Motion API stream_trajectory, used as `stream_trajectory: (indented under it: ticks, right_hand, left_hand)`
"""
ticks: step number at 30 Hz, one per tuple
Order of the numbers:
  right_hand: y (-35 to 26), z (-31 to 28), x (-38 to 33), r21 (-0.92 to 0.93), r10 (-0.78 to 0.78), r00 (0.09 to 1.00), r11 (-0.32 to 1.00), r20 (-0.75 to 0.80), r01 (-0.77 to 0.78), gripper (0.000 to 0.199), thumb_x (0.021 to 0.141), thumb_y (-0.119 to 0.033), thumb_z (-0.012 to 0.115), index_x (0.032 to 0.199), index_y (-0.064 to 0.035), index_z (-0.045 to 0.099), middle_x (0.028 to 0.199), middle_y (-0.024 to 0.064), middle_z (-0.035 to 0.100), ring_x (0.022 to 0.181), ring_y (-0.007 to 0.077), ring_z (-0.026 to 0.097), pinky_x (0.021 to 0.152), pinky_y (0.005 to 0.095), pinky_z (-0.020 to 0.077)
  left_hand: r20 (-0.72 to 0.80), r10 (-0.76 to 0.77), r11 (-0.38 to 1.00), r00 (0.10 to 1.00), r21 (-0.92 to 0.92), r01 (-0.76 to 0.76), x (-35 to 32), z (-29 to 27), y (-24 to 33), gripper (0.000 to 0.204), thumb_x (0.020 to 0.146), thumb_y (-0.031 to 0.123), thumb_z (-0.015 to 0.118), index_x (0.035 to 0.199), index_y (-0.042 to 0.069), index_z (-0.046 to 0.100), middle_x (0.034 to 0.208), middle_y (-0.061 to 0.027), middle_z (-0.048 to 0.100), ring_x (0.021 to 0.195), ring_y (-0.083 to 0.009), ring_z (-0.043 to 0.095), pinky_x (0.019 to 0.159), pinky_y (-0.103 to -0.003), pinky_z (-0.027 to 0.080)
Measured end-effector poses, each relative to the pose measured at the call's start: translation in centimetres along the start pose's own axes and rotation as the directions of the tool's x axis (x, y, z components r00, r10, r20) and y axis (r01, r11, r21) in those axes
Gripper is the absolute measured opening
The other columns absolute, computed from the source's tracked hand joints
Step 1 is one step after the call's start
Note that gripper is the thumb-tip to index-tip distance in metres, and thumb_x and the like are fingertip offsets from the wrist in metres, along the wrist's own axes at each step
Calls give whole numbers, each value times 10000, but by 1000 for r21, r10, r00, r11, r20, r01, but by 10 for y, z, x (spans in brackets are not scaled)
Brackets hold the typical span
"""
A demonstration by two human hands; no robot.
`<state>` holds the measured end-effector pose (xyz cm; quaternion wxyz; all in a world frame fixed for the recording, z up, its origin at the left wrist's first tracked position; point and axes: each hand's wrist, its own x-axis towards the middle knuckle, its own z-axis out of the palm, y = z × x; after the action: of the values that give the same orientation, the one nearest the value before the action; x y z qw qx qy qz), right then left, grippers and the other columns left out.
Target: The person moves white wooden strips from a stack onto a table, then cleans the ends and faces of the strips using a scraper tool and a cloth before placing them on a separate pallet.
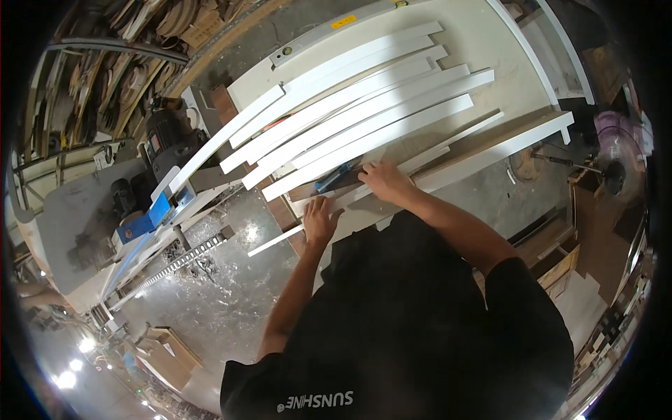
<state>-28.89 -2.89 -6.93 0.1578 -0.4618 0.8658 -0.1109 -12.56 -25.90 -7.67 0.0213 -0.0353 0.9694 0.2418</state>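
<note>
My left hand lies flat, fingers spread, palm down on a thin white strip at the near edge of the bench. It grips nothing, it's just pressing, prob. to keep the strip from sliding, since one end sticks out past the bench over the floor. My right hand sits a bit further in, knuckles up, fingers curled down onto another narrow white strip; can't tell if it's pinching or only resting on it. Between the two hands lies a blue-handled tool (a cutter or clamp, too small to say), touching neither hand. Beyond the hands a fan of long white moulding boards lies side by side, ends staggered, so each is easy to pick off. A spirit level rests at the far side. To the left stands a machine w/ a blue part, well apart.
</note>
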Motion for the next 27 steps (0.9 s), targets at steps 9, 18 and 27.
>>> stream_trajectory:
  ticks: [9,18,27]
  right_hand:
    - [1,33,-15,-4,106,993,994,-57,-107,176,997,-180,627,1087,-77,737,1147,142,681,1159,301,654,976,450,543]
    - [19,-26,-12,95,172,982,979,75,-179,496,740,-321,903,1107,-40,723,1159,152,671,1170,333,641,1033,490,511]
    - [102,-21,24,-156,101,958,977,-269,-147,205,900,-162,661,1071,-58,707,1158,113,676,1162,316,647,1035,438,526]
  left_hand:
    - [-202,89,996,975,45,-81,100,-13,-6,423,859,264,854,1221,99,709,1172,-115,708,1106,-356,656,969,-486,490]
    - [-93,100,992,991,92,-92,111,-14,-24,438,852,336,866,1182,90,717,1242,-137,699,1198,-377,635,1070,-497,478]
    - [109,-216,968,970,153,199,90,-46,-67,600,818,381,897,1305,109,675,1319,-172,706,1265,-400,640,1115,-508,493]
